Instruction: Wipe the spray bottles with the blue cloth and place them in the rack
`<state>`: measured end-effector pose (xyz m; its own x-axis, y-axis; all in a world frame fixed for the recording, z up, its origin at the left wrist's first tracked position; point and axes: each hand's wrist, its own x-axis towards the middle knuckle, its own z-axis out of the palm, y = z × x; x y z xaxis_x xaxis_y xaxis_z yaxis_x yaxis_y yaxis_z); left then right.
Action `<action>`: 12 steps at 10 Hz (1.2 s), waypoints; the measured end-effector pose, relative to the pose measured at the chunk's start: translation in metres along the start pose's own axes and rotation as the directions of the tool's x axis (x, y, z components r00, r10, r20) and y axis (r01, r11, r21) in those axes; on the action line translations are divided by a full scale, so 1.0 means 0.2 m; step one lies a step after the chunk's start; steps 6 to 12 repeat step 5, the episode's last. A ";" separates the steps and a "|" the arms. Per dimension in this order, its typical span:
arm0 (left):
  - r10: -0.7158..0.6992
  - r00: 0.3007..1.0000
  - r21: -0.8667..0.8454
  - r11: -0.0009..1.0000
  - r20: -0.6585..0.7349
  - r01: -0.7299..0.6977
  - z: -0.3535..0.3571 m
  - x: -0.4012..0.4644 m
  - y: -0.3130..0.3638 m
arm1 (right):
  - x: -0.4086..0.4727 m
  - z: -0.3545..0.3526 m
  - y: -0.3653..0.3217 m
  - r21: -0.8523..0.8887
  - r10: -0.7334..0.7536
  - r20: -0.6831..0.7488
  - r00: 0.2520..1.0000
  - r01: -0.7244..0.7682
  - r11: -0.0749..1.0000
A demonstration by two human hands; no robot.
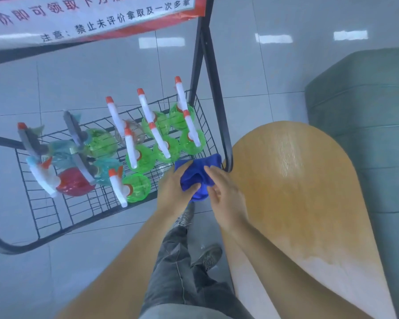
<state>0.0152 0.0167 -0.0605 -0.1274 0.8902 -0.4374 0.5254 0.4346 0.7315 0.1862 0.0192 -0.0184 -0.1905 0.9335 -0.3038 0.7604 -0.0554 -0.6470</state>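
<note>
**Both hands bunch the blue cloth beside the filled wire rack**

The blue cloth (197, 174) is soft and crumpled into a loose wad, folds puckered at its middle, held above the near right corner of the rack (55, 210). The rack is a black wire basket with a thin grid floor and walls, hung on a black tube frame (213, 88). In it stand the spray bottles (141, 158): translucent plastic with rounded bodies, mostly bright green, a few teal and one red (73, 184), each topped by a long white or grey trigger head with an orange nozzle tip.

The left hand (175, 189) reaches in from below, palm turned right, its fingers (192, 187) curled into the cloth and pinching its lower left side. The right hand (225, 192) comes from the right, back of the hand up, its fingers (211, 170) bent over the top of the cloth and gripping it. Both forearms are bare.

To the right lies a smooth, glossy counter (297, 180) of pale wood with a rounded end. Below is a shiny tiled floor (78, 77).
</note>
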 end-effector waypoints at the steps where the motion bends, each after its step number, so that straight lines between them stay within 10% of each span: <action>1: -0.044 0.999 0.046 0.998 -0.028 0.045 0.01 -0.02 -0.08 | 0.05 0.04 0.03 -0.044 0.060 0.091 0.994 -0.056 0.997; 4: 0.214 0.976 0.197 0.959 -0.031 -0.204 -0.02 -0.03 -0.10 | 0.08 0.07 0.06 -0.035 0.025 0.073 0.997 -0.023 0.999; 12: 0.203 0.979 0.162 0.966 -0.002 -0.200 -0.01 -0.02 -0.10 | 0.08 0.07 0.07 -0.040 -0.003 0.089 0.996 0.007 0.999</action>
